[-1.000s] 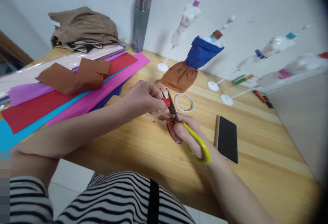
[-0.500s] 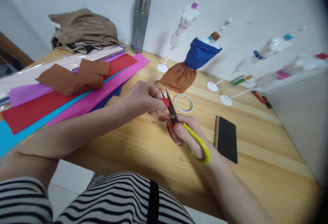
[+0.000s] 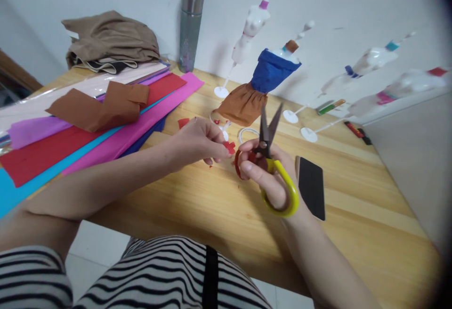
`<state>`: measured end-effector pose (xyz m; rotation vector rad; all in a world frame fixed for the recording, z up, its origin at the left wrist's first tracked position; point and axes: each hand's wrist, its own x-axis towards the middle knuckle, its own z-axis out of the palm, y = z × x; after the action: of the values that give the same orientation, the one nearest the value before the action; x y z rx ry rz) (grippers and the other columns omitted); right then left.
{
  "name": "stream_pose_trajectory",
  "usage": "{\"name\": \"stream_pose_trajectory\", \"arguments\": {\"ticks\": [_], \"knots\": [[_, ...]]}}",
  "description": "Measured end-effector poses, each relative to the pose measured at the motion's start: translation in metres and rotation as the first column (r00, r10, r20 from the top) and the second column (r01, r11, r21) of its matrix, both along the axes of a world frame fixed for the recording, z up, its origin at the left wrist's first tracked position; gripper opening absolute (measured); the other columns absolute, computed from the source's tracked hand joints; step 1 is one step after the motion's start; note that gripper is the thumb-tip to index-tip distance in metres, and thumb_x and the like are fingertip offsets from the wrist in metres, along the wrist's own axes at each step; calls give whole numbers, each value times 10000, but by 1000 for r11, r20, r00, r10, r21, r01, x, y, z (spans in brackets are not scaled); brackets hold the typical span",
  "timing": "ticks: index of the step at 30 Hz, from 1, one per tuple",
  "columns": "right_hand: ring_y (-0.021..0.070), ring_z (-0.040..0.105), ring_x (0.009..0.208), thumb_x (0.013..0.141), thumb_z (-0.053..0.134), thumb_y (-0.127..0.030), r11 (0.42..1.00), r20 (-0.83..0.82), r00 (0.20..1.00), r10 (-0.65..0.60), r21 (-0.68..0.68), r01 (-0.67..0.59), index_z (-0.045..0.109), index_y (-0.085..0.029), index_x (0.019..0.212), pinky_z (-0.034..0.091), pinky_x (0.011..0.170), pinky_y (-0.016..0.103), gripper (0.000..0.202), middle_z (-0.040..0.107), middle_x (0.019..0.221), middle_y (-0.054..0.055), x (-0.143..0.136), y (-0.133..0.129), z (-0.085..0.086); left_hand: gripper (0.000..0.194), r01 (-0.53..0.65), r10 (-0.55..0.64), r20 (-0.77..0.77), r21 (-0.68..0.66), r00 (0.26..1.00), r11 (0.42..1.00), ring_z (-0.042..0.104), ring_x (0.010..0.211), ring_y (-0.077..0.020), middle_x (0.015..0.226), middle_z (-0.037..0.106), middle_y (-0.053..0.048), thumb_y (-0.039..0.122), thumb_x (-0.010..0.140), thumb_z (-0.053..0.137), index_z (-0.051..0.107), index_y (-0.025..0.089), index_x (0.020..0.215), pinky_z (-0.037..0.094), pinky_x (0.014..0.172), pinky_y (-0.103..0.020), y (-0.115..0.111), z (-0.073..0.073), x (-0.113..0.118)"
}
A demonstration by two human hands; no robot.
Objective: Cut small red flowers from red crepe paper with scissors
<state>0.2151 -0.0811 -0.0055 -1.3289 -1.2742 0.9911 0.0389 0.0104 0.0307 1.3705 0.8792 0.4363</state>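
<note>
Between the thumb and fingers of my left hand point(image 3: 201, 142) is pinched a small red paper piece point(image 3: 230, 147) with a notched, flower-like edge. My right hand point(image 3: 266, 170) grips scissors point(image 3: 282, 189) with yellow-and-red handles, the blades parted and pointing up, apart from the red piece. Behind my hands stands a small white mannequin dressed in a blue top point(image 3: 275, 69) and a gathered brown skirt point(image 3: 240, 104). A roll of white tape point(image 3: 247, 132) lies partly hidden behind my right hand. Small red scraps point(image 3: 183, 122) lie on the wooden table near my left hand.
Crepe paper strips point(image 3: 116, 146) in several colours and a folded brown piece point(image 3: 99, 109) cover the left side. A thermos point(image 3: 191, 26) and brown cloth point(image 3: 113, 40) stand behind. To the right are a phone point(image 3: 310, 186), more white mannequins point(image 3: 381, 59) and a green marker point(image 3: 331, 107).
The scissors have moved away from the red piece, up and to the right, with the blades now turned upward. My left hand still pinches the piece in nearly the same place.
</note>
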Motion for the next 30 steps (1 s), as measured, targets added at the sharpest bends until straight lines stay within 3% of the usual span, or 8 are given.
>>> {"name": "stream_pose_trajectory", "arguments": {"ticks": [3, 9, 13, 19, 25, 30], "knots": [[166, 582, 642, 710, 835, -349, 996, -16, 996, -82, 45, 83, 593, -250, 951, 468, 604, 335, 355, 692, 828, 15, -7, 0, 2, 155, 43, -42, -54, 17, 998, 999, 526, 505, -85, 488, 599, 15, 132, 632, 678, 621, 163, 491, 425, 519, -197, -3, -4, 2], [170, 561, 644, 754, 834, -329, 997, 0, 999, -47, 69, 47, 596, -289, 963, 480, 602, 354, 319, 716, 921, 22, -11, -5, 5, 122, 150, -151, -37, -13, 988, 989, 523, 489, -75, 467, 585, 31, 136, 579, 681, 625, 164, 474, 404, 479, -164, -5, -12, 4], [168, 594, 649, 755, 823, -265, 995, 2, 999, -43, 93, 42, 628, -291, 1003, 511, 622, 352, 316, 680, 809, -7, -11, -5, 3, 130, 165, -165, -32, -14, 986, 986, 516, 480, -65, 455, 574, 41, 153, 582, 683, 622, 163, 468, 397, 465, -144, -6, -13, 6], [136, 565, 561, 741, 758, -148, 983, 38, 999, -10, 182, 3, 648, -259, 926, 462, 540, 298, 241, 614, 660, -57, -10, -1, 1, 119, 196, -193, -77, 28, 978, 980, 520, 479, -69, 452, 557, 34, 146, 586, 677, 614, 142, 485, 391, 452, -141, -7, -17, 7], [134, 558, 564, 683, 772, -156, 989, -74, 993, -96, 110, 104, 674, -252, 949, 457, 555, 297, 299, 649, 670, -44, -10, 1, 4, 52, 170, -170, -28, 16, 985, 985, 559, 534, -89, 542, 611, 23, 187, 618, 697, 693, 139, 637, 456, 494, -167, -6, -13, 5], [132, 556, 547, 696, 785, -198, 976, -165, 969, -186, 79, 200, 664, -250, 953, 456, 537, 297, 289, 633, 669, -44, -7, 4, 0, 223, 97, -97, 24, -23, 995, 995, 652, 638, -131, 723, 718, -41, 311, 667, 751, 755, 140, 810, 511, 533, -195, 4, -9, 0]]}}
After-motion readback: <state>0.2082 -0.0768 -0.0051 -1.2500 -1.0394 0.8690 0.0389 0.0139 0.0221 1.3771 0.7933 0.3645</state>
